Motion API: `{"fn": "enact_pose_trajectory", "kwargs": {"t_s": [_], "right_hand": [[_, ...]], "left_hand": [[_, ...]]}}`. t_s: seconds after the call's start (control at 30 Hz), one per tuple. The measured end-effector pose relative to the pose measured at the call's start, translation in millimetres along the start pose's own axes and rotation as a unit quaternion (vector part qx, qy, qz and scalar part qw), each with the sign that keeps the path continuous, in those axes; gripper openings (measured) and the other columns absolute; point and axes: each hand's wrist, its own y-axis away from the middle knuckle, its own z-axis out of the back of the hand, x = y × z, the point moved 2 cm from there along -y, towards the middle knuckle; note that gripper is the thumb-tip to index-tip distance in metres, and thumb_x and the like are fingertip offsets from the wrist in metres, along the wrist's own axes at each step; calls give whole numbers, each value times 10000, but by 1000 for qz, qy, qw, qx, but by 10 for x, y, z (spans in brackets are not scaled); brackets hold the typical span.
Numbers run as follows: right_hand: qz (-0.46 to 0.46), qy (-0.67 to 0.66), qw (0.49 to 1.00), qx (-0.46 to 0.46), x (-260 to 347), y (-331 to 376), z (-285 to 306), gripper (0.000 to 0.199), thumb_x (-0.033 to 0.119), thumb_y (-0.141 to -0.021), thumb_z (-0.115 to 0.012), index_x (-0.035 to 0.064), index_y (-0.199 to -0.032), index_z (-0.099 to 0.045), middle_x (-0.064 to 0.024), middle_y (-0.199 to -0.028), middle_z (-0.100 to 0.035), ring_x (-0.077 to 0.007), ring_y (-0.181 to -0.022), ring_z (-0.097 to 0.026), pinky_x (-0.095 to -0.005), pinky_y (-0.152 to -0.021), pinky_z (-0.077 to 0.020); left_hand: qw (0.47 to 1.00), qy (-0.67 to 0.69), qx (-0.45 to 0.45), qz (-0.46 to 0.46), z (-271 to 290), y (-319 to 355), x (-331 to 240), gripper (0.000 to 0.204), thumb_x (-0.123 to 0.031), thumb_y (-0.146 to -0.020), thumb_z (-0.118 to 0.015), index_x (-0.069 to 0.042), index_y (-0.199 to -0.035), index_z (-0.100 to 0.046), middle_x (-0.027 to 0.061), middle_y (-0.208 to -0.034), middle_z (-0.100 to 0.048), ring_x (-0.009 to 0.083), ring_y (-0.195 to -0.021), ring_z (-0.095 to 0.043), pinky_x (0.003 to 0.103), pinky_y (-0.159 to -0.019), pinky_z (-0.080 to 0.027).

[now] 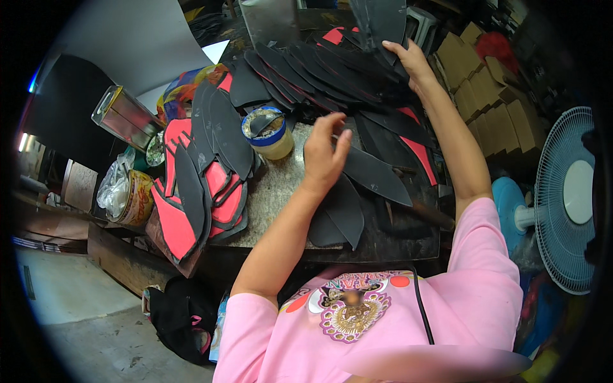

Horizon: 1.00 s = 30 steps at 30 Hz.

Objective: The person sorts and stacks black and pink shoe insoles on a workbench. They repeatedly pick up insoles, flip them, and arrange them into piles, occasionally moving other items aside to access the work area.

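The left hand (324, 153) was seen near the middle of the view, its fingers bent and closed lightly on the blunt end of a black leaf-shaped piece (373, 173) that lay on the stone-topped desk (274, 191) and pointed toward four o'clock. More black pieces of the same cut (341, 214) were overlapped just below the wrist, at about six o'clock from the hand.

The right hand (408, 59) was stretched out toward one o'clock, where a tall black sheet piece (380, 22) was gripped at its lower edge between fingers and thumb. Below and left of it, a fanned row of black pieces (313, 73) was spread across the far part of the desk, from eleven to one o'clock.

At nine o'clock from the left hand, a small jar with a blue rim (271, 134) was stood on the desk, a brush or stick resting in it. Farther toward nine o'clock, a stack of red and black shaped pieces (198, 191) was laid over the desk's edge, with a metal tin (124, 118) and a round can (137, 199) beyond it. At three o'clock, cardboard boxes (498, 108) were piled, and an electric fan (568, 198) was stood at four o'clock. A pink shirt (383, 319) was worn by the person.
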Motion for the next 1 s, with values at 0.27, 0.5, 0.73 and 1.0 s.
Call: {"fn": "enact_pose_trajectory", "kwargs": {"t_s": [0.27, 0.5, 0.73, 1.0], "right_hand": [[-143, -76, 974, 157, 61, 1757, -858, 686, 249, -811, -759, -37, -1364, -471, -149, -1284, -597, -224, -1179, -583, -331, -1031, -437], [-3, 223, 967, 126, 6, 1756, -622, 629, 498, -810, -753, -26, -1138, -635, -174, -997, -700, -266, -944, -681, -377, -846, -515], [-23, 105, 992, 70, -52, 1755, -599, 475, 296, -774, -855, 1, -1038, -591, -36, -780, -650, -95, -658, -580, -264, -571, -447], [-41, -45, 995, 74, -98, 1763, -599, 346, 117, -840, -781, 33, -1095, -563, -31, -817, -667, -62, -583, -567, -199, -498, -424]], "left_hand": [[805, 477, 37, 352, 10, -2, 146, 562, -391, -949, -607, -25, -1362, -501, 141, -1316, -587, 240, -1209, -580, 396, -1048, -449], [794, 459, 66, 392, 38, -3, 175, 424, -282, -908, -641, -9, -1230, -596, 115, -1141, -668, 227, -1044, -654, 373, -985, -495], [821, 419, 73, 380, 66, -9, 30, 484, -213, -849, -712, 25, -1237, -550, 117, -1119, -648, 227, -1011, -661, 369, -894, -557], [720, 528, 92, 441, 84, -11, 15, 515, -216, -850, -685, 31, -1279, -543, 141, -1109, -671, 248, -1029, -675, 383, -944, -547]]}}
